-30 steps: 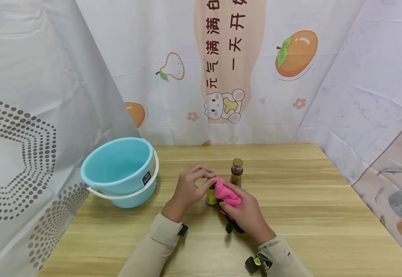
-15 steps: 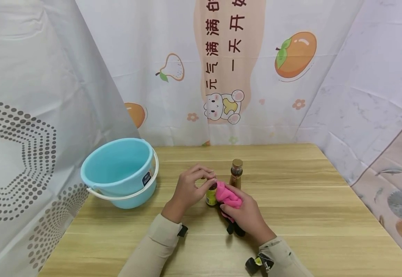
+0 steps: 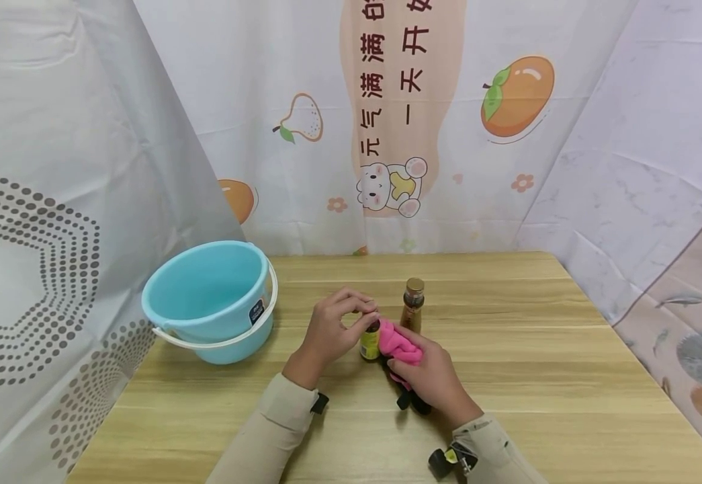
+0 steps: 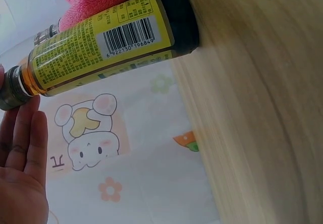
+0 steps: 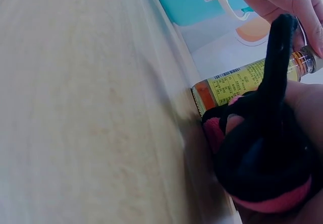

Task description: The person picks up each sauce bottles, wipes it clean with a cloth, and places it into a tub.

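A small bottle with a yellow-green label stands upright on the table, and my left hand pinches its dark cap from above. The left wrist view shows the bottle's barcode label and dark cap up close. My right hand grips a bunched pink fluffy cloth against the bottle's right side. Black trim with a loop hangs from the cloth on the underside. Just behind stands a second, brown bottle with a gold cap, its lower part hidden by the right hand.
A light blue bucket with a white handle stands on the left of the wooden table. Printed curtains hang right behind the table and along both sides.
The cloth in my right hand has slid a little down along the bottle, so more of the label and neck shows. My left hand stays at the cap.
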Available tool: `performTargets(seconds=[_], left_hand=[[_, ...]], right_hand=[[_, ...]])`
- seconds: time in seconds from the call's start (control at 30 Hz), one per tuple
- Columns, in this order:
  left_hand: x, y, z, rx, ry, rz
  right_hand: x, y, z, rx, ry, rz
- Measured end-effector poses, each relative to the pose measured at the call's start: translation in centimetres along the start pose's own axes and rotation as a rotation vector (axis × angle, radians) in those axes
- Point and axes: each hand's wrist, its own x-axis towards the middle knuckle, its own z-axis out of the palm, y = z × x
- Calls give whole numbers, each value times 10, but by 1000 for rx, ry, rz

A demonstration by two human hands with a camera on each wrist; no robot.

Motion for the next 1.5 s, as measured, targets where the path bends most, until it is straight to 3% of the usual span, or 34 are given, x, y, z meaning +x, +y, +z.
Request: performTargets(seconds=[0.57, 0.8, 1.07, 1.33, 1.5], left_hand=[[-3, -2, -1, 18, -17, -19], [1, -2, -1, 12, -14, -34], [0, -1, 0, -13, -23, -42], [1, -2, 0, -26, -6, -25], [1, -2, 0, -43, 2, -7]], right_hand=[[0, -2, 4, 118, 58, -7], [1, -3, 4, 142, 102, -84], [-2, -3, 3, 255, 94, -152], [-1, -2, 3, 226, 156, -310], [-1, -3, 2, 204, 163, -356]])
